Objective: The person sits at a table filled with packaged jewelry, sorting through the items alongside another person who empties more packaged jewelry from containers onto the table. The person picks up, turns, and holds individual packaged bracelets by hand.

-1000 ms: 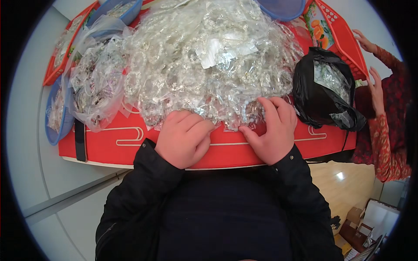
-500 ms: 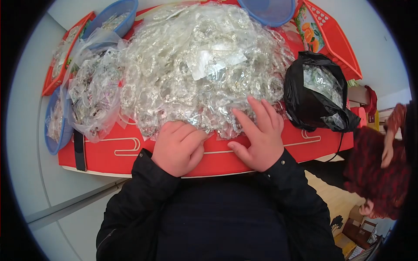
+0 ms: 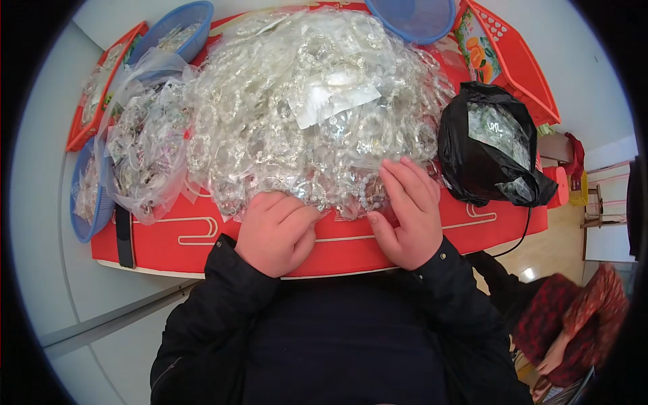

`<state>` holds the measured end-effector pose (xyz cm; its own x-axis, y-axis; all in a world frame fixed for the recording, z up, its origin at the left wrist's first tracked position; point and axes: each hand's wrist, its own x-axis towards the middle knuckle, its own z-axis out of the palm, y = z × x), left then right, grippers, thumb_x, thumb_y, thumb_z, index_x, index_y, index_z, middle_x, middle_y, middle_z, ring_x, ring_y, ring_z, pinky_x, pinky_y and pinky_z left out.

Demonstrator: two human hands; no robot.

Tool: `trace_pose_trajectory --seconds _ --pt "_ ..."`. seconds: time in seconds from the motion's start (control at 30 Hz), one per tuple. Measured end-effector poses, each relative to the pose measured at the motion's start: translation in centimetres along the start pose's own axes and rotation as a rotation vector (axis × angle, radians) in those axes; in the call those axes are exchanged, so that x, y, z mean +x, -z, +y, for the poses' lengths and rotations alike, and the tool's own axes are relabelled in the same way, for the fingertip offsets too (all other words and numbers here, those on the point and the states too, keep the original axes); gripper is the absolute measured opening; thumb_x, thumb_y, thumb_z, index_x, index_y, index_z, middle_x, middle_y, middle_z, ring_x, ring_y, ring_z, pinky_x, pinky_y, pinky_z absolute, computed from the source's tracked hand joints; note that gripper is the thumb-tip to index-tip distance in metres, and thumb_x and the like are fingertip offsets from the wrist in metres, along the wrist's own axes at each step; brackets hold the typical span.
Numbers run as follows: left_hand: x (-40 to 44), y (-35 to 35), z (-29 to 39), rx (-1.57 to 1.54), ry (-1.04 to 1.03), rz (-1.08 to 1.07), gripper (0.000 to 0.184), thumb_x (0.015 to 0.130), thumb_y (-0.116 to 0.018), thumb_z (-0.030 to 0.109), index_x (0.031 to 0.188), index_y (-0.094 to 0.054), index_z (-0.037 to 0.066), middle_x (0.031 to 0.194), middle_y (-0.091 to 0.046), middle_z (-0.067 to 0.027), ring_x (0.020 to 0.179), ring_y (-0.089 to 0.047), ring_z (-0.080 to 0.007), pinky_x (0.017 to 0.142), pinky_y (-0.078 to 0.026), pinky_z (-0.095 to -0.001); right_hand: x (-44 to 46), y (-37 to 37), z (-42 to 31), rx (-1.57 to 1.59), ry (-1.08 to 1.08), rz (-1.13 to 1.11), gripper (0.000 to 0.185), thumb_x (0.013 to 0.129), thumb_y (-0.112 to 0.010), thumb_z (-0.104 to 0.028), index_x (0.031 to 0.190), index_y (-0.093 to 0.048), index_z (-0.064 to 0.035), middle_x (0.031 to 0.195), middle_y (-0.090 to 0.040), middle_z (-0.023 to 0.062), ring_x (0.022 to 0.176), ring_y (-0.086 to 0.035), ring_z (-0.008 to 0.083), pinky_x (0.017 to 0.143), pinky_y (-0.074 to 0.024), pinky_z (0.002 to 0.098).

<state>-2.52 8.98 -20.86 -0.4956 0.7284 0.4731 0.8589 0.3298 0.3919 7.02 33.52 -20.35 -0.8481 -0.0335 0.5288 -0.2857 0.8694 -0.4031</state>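
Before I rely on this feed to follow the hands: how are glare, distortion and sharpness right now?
Head view: bright glints break up the clear packets; head view: the near edge of the red table looks bowed, and black fills the corners; head view: left hand and right hand look fairly sharp; head view: a bright reflection shows on the floor.

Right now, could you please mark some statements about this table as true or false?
1. The right hand is at the near edge of the pile of clear packets. True.
2. The left hand has its fingers spread wide. False: they are curled.
3. The black bag is tied shut. False: its mouth is open.
4. A blue basin stands beyond the pile. True.
5. The table covering is blue. False: it is red.
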Motion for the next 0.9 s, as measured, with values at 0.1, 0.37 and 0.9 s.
trace_pose_trajectory --seconds 0.1,0.37,0.9 --pt "0.0 -0.1 0.0 -0.008 -0.004 0.012 0.023 0.073 -0.072 0.000 0.094 -0.068 0.008 0.086 -0.066 -0.0068 0.081 -0.062 -0.0285 0.076 -0.047 -0.0404 0.6 0.6 0.0 0.057 0.014 0.004 0.060 0.078 -0.078 -0.010 0.135 -0.061 0.0016 0.139 -0.059 0.0147 0.130 -0.055 0.0360 0.107 -0.0404 0.0441" --pt "2.4 0.8 1.2 -0.215 0.019 0.137 0.026 0.079 -0.069 -0.004 0.103 -0.066 0.002 0.089 -0.065 -0.0136 0.079 -0.062 -0.0314 0.071 -0.049 -0.0395 3.4 1.1 -0.5 0.543 -0.256 0.274 0.033 0.090 -0.065 0.007 0.122 -0.067 0.0041 0.128 -0.062 0.0136 0.111 -0.066 0.0220 0.091 -0.0528 0.0309" --pt "8.1 0.4 0.7 -1.205 0.723 0.118 0.021 0.100 -0.062 0.005 0.120 -0.064 -0.001 0.084 -0.064 -0.0015 0.064 -0.059 -0.0076 0.055 -0.048 -0.0225 7.0 -2.0 0.9 1.534 -0.496 0.343 0.048 0.101 -0.053 0.004 0.148 -0.047 0.0033 0.139 -0.061 0.0204 0.124 -0.064 0.0306 0.098 -0.0560 0.0366"
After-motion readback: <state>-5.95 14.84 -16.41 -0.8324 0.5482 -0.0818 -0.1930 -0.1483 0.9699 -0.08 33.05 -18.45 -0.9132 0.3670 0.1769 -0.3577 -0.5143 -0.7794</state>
